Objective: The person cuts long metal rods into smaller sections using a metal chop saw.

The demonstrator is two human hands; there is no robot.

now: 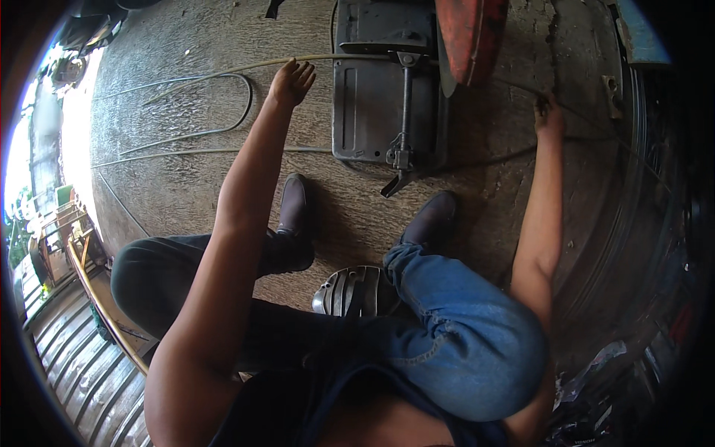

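A dark metal-cutting chop saw [369,112] with a red guard [477,37] stands on the floor in front of me. Its clamp screw [406,112] runs toward my feet. From the left, a thin yellowish rod [342,56] crosses onto the saw's base. My left hand [295,83] is left of the saw, its fingers stretched and apart, the fingertips at the rod. Over on the right, my right hand [550,118] has its fingers closed round a thin dark rod [521,86] that comes out from beside the red guard. Shade hides part of those fingers.
Looped thin rods [246,104] lie on the rough floor at the left. My shoes [432,216] are close to the saw's near edge. Long metal bars [639,149] run along the right side. Corrugated sheet [86,372] is at the lower left, with clutter [596,387] at the lower right.
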